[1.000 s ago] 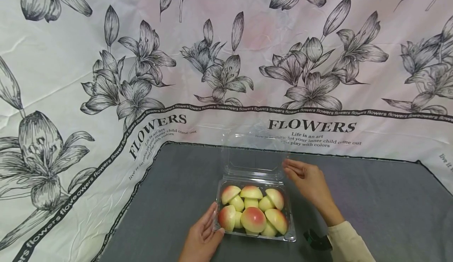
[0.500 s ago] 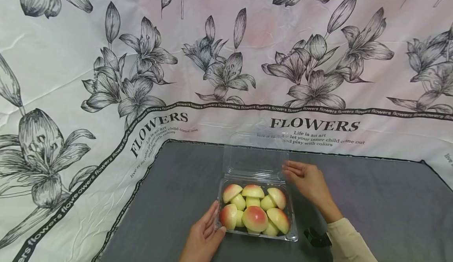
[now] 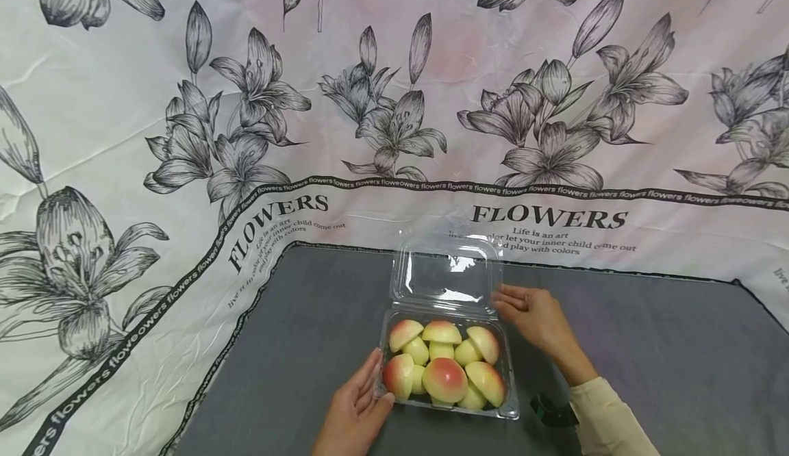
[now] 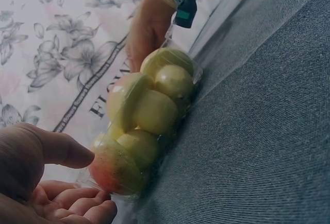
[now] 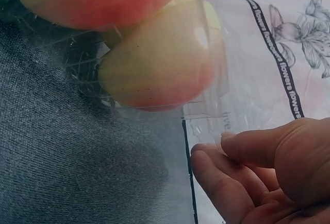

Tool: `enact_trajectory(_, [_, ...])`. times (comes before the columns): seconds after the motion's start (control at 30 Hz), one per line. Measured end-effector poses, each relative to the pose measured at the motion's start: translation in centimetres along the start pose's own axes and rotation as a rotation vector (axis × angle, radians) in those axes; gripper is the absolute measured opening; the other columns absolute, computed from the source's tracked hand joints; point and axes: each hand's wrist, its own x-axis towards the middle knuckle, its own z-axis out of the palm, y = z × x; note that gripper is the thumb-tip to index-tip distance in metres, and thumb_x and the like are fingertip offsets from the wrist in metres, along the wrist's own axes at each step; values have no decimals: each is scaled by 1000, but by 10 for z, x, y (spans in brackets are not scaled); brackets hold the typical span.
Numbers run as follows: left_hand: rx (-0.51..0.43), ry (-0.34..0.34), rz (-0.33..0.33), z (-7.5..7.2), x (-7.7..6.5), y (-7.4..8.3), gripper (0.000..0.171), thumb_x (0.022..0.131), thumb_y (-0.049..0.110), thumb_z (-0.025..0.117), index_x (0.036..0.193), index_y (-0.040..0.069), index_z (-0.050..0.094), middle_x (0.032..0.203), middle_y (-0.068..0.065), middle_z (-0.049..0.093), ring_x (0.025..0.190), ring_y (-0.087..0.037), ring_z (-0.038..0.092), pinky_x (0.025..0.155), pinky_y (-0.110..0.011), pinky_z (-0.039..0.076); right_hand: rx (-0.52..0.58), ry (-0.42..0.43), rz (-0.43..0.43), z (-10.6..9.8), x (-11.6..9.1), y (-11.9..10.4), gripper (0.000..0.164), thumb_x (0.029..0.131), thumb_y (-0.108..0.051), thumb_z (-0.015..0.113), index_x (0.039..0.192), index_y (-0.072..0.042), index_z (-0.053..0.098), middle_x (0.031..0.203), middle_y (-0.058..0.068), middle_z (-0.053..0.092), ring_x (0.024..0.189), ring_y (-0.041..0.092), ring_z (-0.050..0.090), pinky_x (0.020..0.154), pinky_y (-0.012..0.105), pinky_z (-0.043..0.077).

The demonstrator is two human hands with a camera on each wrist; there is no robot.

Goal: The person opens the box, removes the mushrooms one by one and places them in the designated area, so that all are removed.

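A clear plastic clamshell container (image 3: pixel 508 411) stands on the grey surface, its hinged lid (image 3: pixel 425 281) raised at the back. Inside are several yellow mushroom-shaped pieces (image 3: pixel 445 379) with red-blushed caps, in two rows. My left hand (image 3: pixel 354 404) grips the container's left side near the front corner. In the left wrist view its thumb (image 4: pixel 69 149) is above that corner and the curled fingers are below. At the lid's right edge, my right hand (image 3: pixel 539 319) pinches the plastic between thumb and fingertips. The right wrist view shows the thumb (image 5: pixel 252 149) at this thin clear edge.
Grey cloth (image 3: pixel 296 333) covers the tabletop. Behind it hangs a white curtain (image 3: pixel 401 203) printed with black lilies and lettering. A small black device (image 3: pixel 553 411) sits at my right wrist, beside a cream sleeve (image 3: pixel 607 415).
The lid has tilted slightly, and bright glare now shows across it. The container has shifted a little to the right in the head view. Both hands keep their holds.
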Motion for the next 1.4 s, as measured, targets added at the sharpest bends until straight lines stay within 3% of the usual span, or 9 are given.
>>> enact_trajectory(0.1, [-1,1,2,0,0,0,74,102,17,72,164,-2,34,166,-26,34,154,-45,30,119,-44,42,1,0,4,1,0,1,50,106,-26,69,144,6,61,126,14,74,106,25,77,90,37,64])
enact_trajectory(0.33, [0,-16,-16,-1,1,0,75,104,18,70,165,-1,31,168,-26,32,154,-45,28,120,-47,41,-22,15,-6,4,-2,4,51,107,-28,68,142,8,62,111,15,79,98,26,79,91,48,63])
enact_trajectory(0.57, [8,-20,-21,-1,2,1,75,104,19,70,165,0,30,168,-26,32,154,-46,29,121,-55,39,55,-13,19,6,-3,10,51,108,-26,67,144,10,59,116,20,77,99,30,79,83,40,66])
enact_trajectory(0.73, [12,-15,-15,0,2,1,74,104,18,70,165,-1,31,167,-26,32,154,-46,29,120,-56,39,60,-28,22,7,-4,13,51,108,-26,66,144,10,59,116,22,77,99,30,79,85,43,66])
enact_trajectory(1.0, [22,-18,-1,0,0,0,75,104,20,70,165,-2,30,167,-27,32,154,-46,29,120,-57,39,7,-14,14,6,-6,14,52,109,-32,64,142,8,63,113,18,78,98,27,79,85,43,65])
enact_trajectory(1.23, [23,-21,-5,0,1,0,76,104,20,70,165,-2,30,167,-26,31,154,-46,28,120,-58,38,-138,92,-44,-3,-21,3,58,110,-40,59,147,5,59,130,21,72,114,40,73,91,57,62])
enact_trajectory(1.4, [33,-15,-18,-1,1,0,77,104,23,71,165,0,30,167,-25,32,154,-44,28,120,-56,39,-176,116,-111,-5,-34,-12,63,109,-44,61,148,6,57,132,21,70,112,37,74,91,55,62])
